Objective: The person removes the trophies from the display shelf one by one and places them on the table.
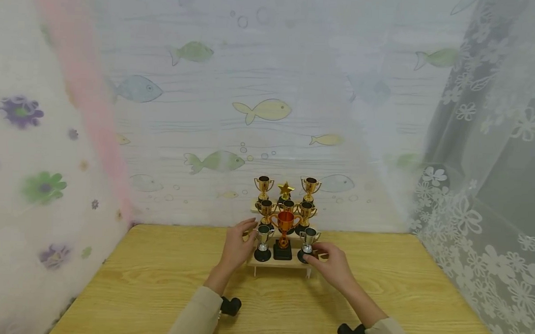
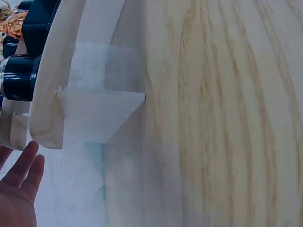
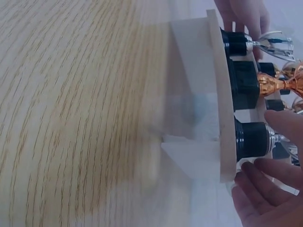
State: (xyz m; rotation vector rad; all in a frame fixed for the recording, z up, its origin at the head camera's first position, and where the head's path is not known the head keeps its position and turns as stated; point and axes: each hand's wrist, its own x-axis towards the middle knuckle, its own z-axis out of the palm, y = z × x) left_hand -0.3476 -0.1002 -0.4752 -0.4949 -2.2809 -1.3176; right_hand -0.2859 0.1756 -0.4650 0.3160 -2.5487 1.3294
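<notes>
Pinching the rightmost silver trophy cup (image 1: 310, 237) with our right grip (image 1: 333, 266), we hold our left grip (image 1: 238, 245) loosely uncurled beside the tiered wooden stand (image 1: 274, 264)

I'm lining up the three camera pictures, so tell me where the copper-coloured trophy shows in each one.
Head: the copper trophy stands just right of centre, below mid-height, between two silver cups.
Left wrist: copper trophy in the upper-left corner, cut off by the frame.
Right wrist: copper trophy at the right edge, above mid-height, its cup cut off.
Shared landmark: the pale front shelf board under its black base.
</notes>
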